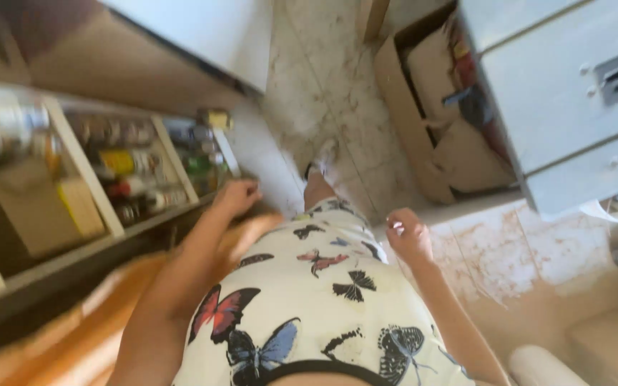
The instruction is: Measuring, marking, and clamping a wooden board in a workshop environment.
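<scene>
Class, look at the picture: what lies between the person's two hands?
Head view: between the left hand and right hand lies the butterfly-print garment over the raised leg.

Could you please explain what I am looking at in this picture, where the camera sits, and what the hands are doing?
There is no machine here: a person wears one camera on the head, and it looks straight down the body, so you see a butterfly-print garment, both bare arms and the pale tiled floor. The picture is blurred by movement. The left hand rests at the front edge of an open drawer divided by pale strips, which holds bottles and jars and some boxes; whether its grip closes on the edge I cannot tell. The right hand hangs loosely curled in the air and seems to hold nothing. Farther off, a cardboard box lies on the floor beside a grey cabinet.
</scene>
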